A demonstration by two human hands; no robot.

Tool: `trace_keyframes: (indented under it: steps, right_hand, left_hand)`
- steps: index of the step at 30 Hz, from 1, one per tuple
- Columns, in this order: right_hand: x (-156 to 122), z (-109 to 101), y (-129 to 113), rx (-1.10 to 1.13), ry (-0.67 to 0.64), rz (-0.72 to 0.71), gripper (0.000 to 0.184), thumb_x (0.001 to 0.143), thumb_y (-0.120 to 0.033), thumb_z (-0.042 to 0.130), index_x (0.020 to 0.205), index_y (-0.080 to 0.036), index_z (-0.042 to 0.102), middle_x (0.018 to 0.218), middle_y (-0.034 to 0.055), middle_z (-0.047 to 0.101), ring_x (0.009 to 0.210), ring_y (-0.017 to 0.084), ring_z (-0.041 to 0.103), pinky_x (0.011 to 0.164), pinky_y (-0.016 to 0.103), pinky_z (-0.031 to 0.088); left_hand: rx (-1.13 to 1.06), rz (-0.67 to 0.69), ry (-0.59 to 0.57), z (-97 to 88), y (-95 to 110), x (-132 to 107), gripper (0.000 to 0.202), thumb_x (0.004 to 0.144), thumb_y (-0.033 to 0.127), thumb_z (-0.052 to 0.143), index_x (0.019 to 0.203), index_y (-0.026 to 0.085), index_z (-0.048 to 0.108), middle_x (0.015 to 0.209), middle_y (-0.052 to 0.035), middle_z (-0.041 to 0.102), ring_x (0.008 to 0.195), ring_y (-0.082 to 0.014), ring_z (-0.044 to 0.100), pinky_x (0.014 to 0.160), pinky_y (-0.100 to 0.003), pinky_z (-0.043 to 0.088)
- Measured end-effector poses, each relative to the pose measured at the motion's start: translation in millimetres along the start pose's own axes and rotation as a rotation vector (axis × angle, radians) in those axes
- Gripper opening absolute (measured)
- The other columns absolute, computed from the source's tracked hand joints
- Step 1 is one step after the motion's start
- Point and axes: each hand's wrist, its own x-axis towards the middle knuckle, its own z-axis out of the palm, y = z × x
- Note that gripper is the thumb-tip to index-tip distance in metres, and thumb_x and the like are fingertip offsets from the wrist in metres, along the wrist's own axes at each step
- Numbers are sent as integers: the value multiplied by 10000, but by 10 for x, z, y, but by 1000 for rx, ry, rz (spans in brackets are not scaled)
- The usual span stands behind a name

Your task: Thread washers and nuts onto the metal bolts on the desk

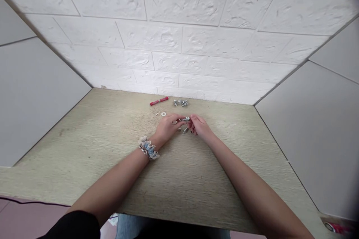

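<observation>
A white wall (179, 3) with a raised brick pattern fills the far side, above a pale wood-grained bench (179, 190). Smooth light panels close off both ends, a left panel (39, 97) and a right panel (316, 119). The person's two forearms reach in from the near edge, the left one coming out of a black sleeve (78, 227).

The left hand (166, 127) and the right hand (200, 127) meet over the middle of the bench. A pale blue and cream scrunchie (150, 148) circles the left wrist, with a silver chain bracelet (143, 151) just beside it.

Beyond the hands, near the wall, a red marker (159, 101) lies at a slant. To its right sits a small cluster of metal hardware (183, 103), its pieces too small to tell apart fully.

Between the hands is a silver bolt (185, 119), held roughly level: the left fingers pinch one end, and the right fingers are clamped on the other, thicker end. Another bolt (185, 130) lies just below, near the right fingertips. A flat, pale washer (163, 114) rests just beyond the left hand, beside a thin whitish scrap (157, 113).
</observation>
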Motion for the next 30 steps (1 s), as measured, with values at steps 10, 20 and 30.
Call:
trace_keyframes:
  steps: [10, 20, 30]
  right_hand:
    - [-29, -11, -58, -4, -73, -6, 322, 775, -503, 464, 733, -185, 444, 558, -56, 457, 402, 51, 373, 364, 178, 274]
    - [-28, -14, -68, -27, -11, 32, 434, 804, -587, 372, 686, -178, 460, 563, -22, 490, 399, 62, 390, 366, 196, 276]
    - [-68, 4, -78, -43, -7, -58, 432, 767, -598, 443, 650, -182, 450, 543, -42, 409, 427, 67, 352, 392, 208, 290]
  left_hand:
    - [11, 49, -15, 10, 1, -8, 153, 784, 273, 608, 898, 187, 661, 796, -19, 679, 749, -133, 613, 720, -255, 478]
    - [18, 3, 16, 5, 25, -7, 164, 774, 295, 619, 895, 196, 668, 810, -14, 684, 749, -132, 614, 714, -249, 472]
    - [10, 26, 13, 1, 40, 0, 159, 774, 274, 620, 896, 182, 661, 820, -18, 683, 761, -132, 615, 715, -245, 472]
